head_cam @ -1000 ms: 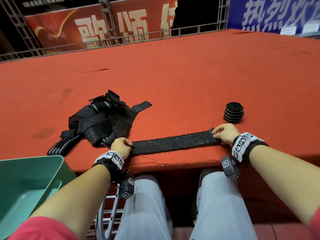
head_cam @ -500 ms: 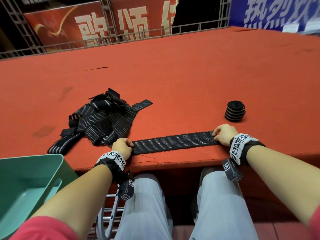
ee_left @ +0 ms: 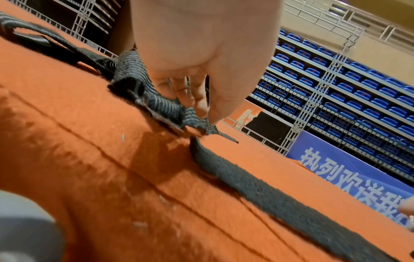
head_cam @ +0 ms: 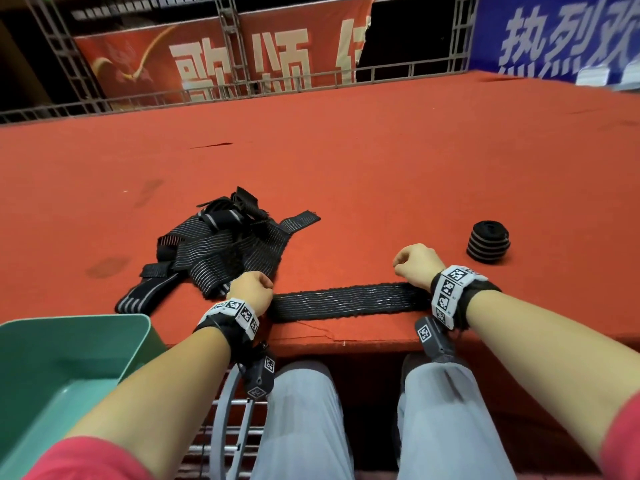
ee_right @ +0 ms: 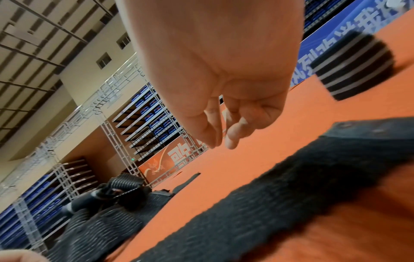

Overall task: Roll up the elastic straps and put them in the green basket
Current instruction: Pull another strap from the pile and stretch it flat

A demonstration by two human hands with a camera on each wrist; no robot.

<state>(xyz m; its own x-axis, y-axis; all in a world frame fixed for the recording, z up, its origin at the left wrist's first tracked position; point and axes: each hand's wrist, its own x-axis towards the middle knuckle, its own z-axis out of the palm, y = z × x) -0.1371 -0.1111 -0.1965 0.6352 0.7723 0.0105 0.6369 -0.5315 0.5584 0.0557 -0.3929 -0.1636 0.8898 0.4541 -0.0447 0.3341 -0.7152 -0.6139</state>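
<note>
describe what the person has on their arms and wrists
Both forearms are bare, with a pink-red sleeve showing at each upper arm. Each wrist wears a black band wrapped by white blocks printed with black square marker codes. Under each wrist hangs a small dark grey camera unit with its own marker tags. The left hand and right hand are ungloved.

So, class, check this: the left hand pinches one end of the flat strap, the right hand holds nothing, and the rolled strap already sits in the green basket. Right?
Not quite. The rolled strap is not in the green basket; it stands on the red table beyond the right hand, as the head view shows. The rest holds.
</note>
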